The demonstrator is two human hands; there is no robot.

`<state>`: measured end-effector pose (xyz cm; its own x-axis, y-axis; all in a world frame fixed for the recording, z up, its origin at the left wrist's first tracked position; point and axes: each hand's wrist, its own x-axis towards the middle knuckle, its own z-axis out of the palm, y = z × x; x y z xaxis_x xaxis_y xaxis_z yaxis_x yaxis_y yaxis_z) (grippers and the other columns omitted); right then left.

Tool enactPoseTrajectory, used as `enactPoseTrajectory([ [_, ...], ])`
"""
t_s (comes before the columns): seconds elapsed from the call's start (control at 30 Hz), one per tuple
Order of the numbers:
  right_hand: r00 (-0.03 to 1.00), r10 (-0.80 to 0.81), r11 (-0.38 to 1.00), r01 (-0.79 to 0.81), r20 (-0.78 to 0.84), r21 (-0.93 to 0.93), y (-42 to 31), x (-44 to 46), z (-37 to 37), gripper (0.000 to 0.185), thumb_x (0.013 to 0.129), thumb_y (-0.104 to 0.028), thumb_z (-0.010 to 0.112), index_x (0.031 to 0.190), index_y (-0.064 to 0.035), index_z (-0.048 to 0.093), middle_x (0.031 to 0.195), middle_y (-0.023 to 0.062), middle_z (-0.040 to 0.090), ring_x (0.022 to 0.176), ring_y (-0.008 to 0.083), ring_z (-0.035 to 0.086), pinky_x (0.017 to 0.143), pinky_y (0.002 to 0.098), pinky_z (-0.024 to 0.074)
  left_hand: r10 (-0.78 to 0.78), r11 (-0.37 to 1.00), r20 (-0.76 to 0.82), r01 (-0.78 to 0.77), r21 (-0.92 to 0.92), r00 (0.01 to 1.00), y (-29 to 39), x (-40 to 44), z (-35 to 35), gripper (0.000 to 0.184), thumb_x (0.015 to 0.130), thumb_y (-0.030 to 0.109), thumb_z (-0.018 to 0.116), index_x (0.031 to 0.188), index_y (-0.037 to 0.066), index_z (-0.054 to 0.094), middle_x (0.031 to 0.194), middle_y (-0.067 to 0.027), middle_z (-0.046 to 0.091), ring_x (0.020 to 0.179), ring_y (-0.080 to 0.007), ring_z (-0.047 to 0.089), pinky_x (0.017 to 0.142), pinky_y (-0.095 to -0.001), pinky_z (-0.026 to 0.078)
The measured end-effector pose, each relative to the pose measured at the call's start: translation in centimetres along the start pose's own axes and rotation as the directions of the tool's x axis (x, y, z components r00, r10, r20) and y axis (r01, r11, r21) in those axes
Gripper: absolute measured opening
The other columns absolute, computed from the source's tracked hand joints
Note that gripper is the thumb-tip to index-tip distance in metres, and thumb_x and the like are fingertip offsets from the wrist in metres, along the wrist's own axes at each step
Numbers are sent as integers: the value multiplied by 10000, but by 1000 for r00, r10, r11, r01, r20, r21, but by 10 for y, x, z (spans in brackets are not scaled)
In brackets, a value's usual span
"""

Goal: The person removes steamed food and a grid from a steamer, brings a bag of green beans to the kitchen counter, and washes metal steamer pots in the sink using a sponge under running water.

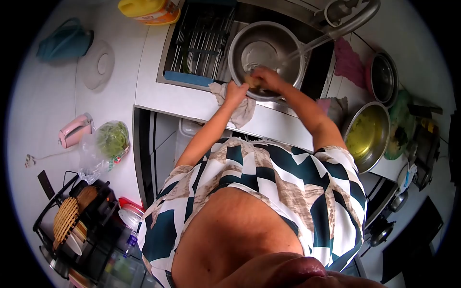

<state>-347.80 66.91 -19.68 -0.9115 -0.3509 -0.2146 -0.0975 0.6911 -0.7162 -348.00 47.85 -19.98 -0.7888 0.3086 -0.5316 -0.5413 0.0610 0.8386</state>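
Observation:
A round stainless steel basin stands in the sink, with some water in its bottom. My left hand is closed on the near left rim of the basin. My right hand is inside the near part of the basin, its fingers wrapped round a tan scrubbing pad-like piece pressed near the left thumb. The kind of that piece is hard to make out. From the metal faucet, a pale stream reaches into the basin. A beige cloth hangs over the counter edge below my left hand.
Left of the basin is a drain rack, with a yellow bottle behind it. A pot with yellowish liquid and a pink cloth are on the right. A bag of greens and a pink appliance lie left.

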Motion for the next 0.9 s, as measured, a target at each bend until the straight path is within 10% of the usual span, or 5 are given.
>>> enactPoseTrajectory([
  [0.07,955,253,942,-208,152,-262,15,-15,-29,225,673,-107,620,896,-109,649,933,100,579,928,278,550,805,351,435,-153,985,14,153,-79,988,24,-7,3,284,744,55,543,977,-107,548,864,-165,609,704,-257,642,510,-331,569],
  [0.33,945,-82,542,-225,-317,-810,-2,32,-83,475,783,-129,465,1255,-172,442,1106,133,522,960,309,549,743,462,450,-107,991,23,108,-82,994,26,-7,-8,288,738,58,541,984,-93,550,859,-158,608,682,-249,639,486,-328,557],
  [0.53,711,439,744,-630,-549,-221,0,-18,21,534,850,-178,440,1362,-141,292,1345,150,375,1040,365,533,822,467,455,-121,992,1,121,-44,993,16,-4,-5,321,735,47,523,1039,-57,529,891,-158,616,719,-257,641,543,-339,551],
  [0.8,365,747,646,-202,-556,736,-12,70,-19,513,837,-271,588,1267,-65,400,1223,132,494,1084,241,499,894,327,398,-232,913,310,316,-256,922,38,-6,-15,334,783,-7,513,1111,-59,471,983,-171,584,797,-285,632,596,-394,579],
  [0.9,560,721,487,10,-408,874,-42,102,4,430,843,-248,597,1205,-77,440,1119,73,514,1012,172,478,862,281,388,-228,891,379,349,-291,897,33,2,-16,338,812,-15,522,1143,-34,457,1011,-157,578,848,-284,622,621,-407,575],
])
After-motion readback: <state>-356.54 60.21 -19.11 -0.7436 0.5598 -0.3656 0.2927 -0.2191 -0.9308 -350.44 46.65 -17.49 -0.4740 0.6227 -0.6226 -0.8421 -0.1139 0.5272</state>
